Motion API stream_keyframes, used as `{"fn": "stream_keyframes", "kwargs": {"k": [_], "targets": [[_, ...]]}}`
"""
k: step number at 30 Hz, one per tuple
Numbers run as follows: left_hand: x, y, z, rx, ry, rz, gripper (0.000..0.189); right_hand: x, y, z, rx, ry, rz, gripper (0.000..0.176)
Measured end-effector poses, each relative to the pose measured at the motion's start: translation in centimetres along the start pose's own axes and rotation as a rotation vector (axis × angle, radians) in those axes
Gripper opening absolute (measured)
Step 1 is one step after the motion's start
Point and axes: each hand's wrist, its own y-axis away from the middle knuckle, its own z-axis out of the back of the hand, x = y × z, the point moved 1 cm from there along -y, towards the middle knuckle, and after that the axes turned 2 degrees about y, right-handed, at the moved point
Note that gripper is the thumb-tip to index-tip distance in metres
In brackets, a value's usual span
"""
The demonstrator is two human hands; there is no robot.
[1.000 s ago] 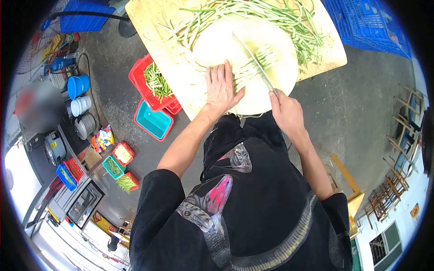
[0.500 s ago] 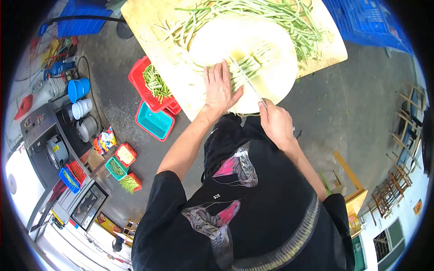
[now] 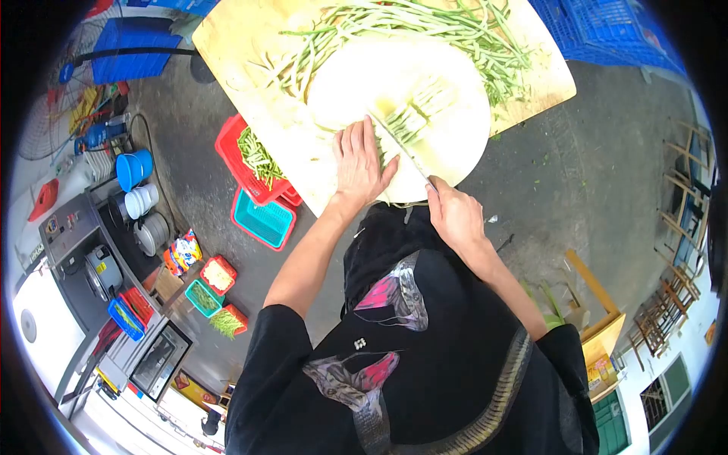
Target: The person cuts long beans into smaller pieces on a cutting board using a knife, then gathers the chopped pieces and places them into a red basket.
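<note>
My left hand [image 3: 360,171] rests on a bunch of green long beans [image 3: 383,142] at the near side of a pale round cutting board [image 3: 464,140], mostly covering them. Its fingers point forward, close together, with the thumb apart. In my right hand [image 3: 457,218] is the handle of a knife [image 3: 404,146]. The blade slants up to the left, its tip close to my left fingertips. Cut bean pieces [image 3: 425,106] lie in rows right of the blade. Long uncut beans [image 3: 402,15] curve around the board's far side.
Under the round board is a wooden tabletop [image 3: 239,57]. On the left, a red basket [image 3: 227,148] holds bean pieces, beside a teal basket [image 3: 264,218]. Blue crates [image 3: 599,34] stand at the far right. Smaller baskets [image 3: 203,298], buckets [image 3: 134,168] and wooden chairs [image 3: 667,303] are farther off.
The knife has shifted left relative to the bean pieces, and more pieces show right of the blade. My left hand has drawn back slightly toward me. The whole view has shifted a little.
</note>
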Motion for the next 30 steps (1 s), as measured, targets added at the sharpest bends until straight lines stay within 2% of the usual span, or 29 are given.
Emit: {"fn": "stream_keyframes", "kwargs": {"k": [15, 20, 30], "targets": [[-0.4, 0.4, -0.2, -0.040, 0.045, 0.014, 0.098, -0.5, 0.0, -0.5, -0.020, -0.013, 0.007, 0.030], [-0.2, 0.1, -0.1, -0.066, 0.078, 0.002, 0.096, -0.3, -0.4, -0.2, 0.046, 0.006, -0.035, 0.031], [0.2, 0.1, 0.9, -0.062, 0.149, -0.015, 0.103, -0.5, -1.0, -0.3, 0.078, 0.019, -0.047, 0.034]]}}
